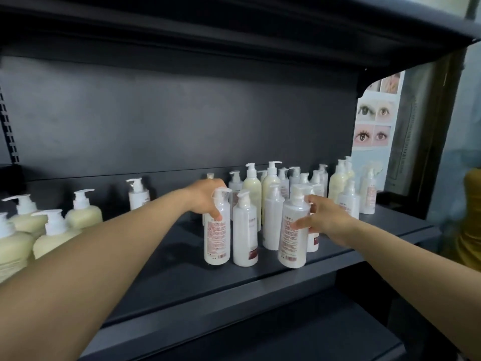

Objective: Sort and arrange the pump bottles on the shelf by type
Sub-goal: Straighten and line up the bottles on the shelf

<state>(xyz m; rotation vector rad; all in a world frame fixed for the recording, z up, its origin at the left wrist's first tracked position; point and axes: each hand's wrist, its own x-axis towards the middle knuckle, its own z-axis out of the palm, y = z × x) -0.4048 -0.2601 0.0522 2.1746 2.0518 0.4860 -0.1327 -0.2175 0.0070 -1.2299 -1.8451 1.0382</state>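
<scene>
Both my arms reach onto a dark shelf [182,259]. My left hand [205,196] grips the neck of a tall white pump bottle [217,238] with a red-printed label. My right hand [322,220] wraps around another tall white pump bottle [292,238], which leans slightly left near the shelf's front. A third white bottle [244,230] stands between them. Behind is a mixed cluster of white and tall cream-yellow bottles [270,188]. Squat cream-yellow pump bottles [83,214] are grouped at the far left, and a short white one [138,194] stands alone at the back.
The shelf's back panel [182,121] is dark, and an upper shelf [234,29] overhangs. A poster of eyes [374,121] hangs past the right end. Something yellow [471,217] stands at the right edge. A lower shelf [286,340] sits beneath.
</scene>
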